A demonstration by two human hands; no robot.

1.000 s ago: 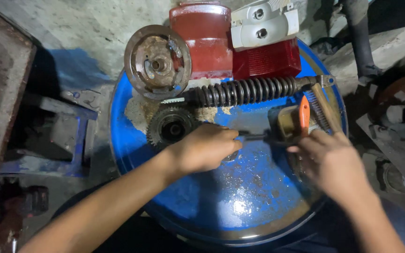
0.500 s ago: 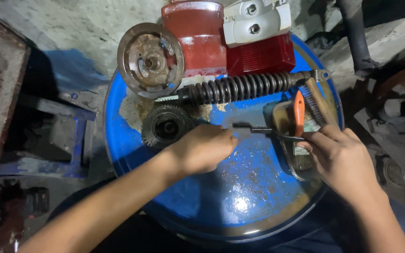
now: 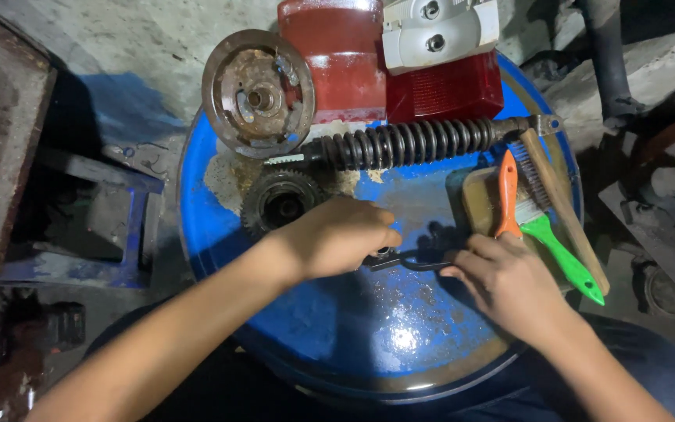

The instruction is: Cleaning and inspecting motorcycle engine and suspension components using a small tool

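Working over the lid of a blue drum [image 3: 330, 344] that serves as the tabletop, the person has both hands closed in on one small dark metal part [image 3: 412, 262] lying at the middle of the lid. The left hand [image 3: 337, 238] is curled over its near end, fingers folded down and pressing, so that end is pinned flat against the lid and mostly hidden. The right hand [image 3: 509, 281] comes in from the other side, fingertips pinched on the thin curved arm of the part, which looks like a grip meant to steady or turn it against the left hand's hold. What exactly the part is, I cannot tell; only a round boss and a bent rod show between the two hands.

Everything else is pushed to the far rim, out of the working patch. A black coil-spring shock absorber [image 3: 408, 144] lies across the lid, with a toothed gear [image 3: 279, 205] just in front of its left end and a rusty round hub plate [image 3: 257, 94] hanging over the edge. A red tail-lamp housing [image 3: 388, 70] sits behind. Just beside the right hand rest an orange-handled brush [image 3: 507, 194] and a green-handled brush [image 3: 560, 254], handles pointing towards the person, within easy reach.
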